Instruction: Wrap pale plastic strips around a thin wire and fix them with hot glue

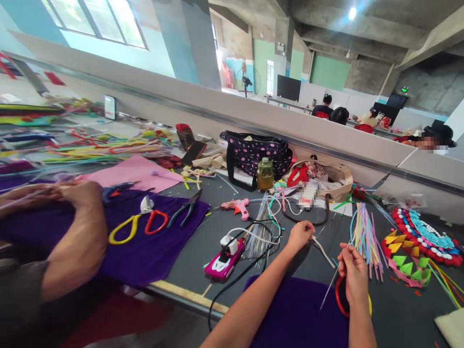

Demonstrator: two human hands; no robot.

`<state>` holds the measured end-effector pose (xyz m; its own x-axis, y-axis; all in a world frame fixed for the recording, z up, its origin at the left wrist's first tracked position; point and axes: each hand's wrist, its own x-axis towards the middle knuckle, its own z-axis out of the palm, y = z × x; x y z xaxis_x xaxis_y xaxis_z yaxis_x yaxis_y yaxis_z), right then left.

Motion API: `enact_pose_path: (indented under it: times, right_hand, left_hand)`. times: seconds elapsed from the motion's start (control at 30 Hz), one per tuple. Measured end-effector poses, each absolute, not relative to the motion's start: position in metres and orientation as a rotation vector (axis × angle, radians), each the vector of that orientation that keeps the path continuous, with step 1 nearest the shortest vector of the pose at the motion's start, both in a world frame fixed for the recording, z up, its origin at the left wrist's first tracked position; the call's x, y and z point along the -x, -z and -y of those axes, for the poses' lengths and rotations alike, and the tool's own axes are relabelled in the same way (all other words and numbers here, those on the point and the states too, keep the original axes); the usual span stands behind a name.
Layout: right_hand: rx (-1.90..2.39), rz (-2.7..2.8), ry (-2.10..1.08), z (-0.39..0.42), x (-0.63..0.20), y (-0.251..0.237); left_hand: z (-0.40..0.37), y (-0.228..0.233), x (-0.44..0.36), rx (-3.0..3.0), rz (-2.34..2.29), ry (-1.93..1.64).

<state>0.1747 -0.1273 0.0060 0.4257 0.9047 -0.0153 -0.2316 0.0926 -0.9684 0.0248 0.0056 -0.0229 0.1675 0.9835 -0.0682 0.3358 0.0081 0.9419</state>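
A thin rod (329, 289) is pinched between the thumb and fingers of the right hand (353, 270), its lower end slanted over a purple cloth (297, 314). The fingertips of the left hand (300, 235) are pressed together; whether the pale strip (324, 251) just beside them is gripped cannot be told. Red-and-yellow-handled scissors (338, 296) are partly hidden behind the right hand. The dark tabletop (402, 314) is strewn with pastel stems (368, 237), a pink glue gun (237, 209) and a magenta power strip (224, 261). At left, a co-worker's arm (78, 241) is seen. Beyond a low partition (181, 99), seated people (322, 107) are overhung by a bare concrete ceiling (337, 29).
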Motion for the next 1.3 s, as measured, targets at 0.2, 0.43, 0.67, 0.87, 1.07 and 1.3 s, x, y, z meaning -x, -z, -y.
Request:
enact_pose_path:
  times: [0.2,0.43,0.67,0.87,1.07,1.3]
  right_hand:
    - [1.151,0.713,-0.902,0.108,-0.18,-0.01]
    - [1.151,0.852,-0.838,0.101,-0.169,-0.037]
    - [1.305,1.138,-0.814,0.094,-0.144,-0.026]
    - [1.396,1.152,-0.743,0.092,-0.132,-0.018]
    - [1.424,1.315,-0.485,0.086,-0.132,-0.006]
    - [1.403,1.236,-0.523,0.088,-0.126,0.0]
  left_hand:
    - [0.0,0.008,-0.023,-1.299,-1.033,-1.095]
    - [0.002,0.001,-0.017,-0.894,-0.714,-1.298]
    - [0.007,0.006,-0.014,-0.74,-0.715,-1.333]
    - [0.008,0.008,-0.017,-0.736,-0.764,-1.33]
    - [0.01,0.011,-0.019,-0.811,-0.714,-1.325]
    - [0.015,0.014,-0.024,-0.901,-0.736,-1.336]
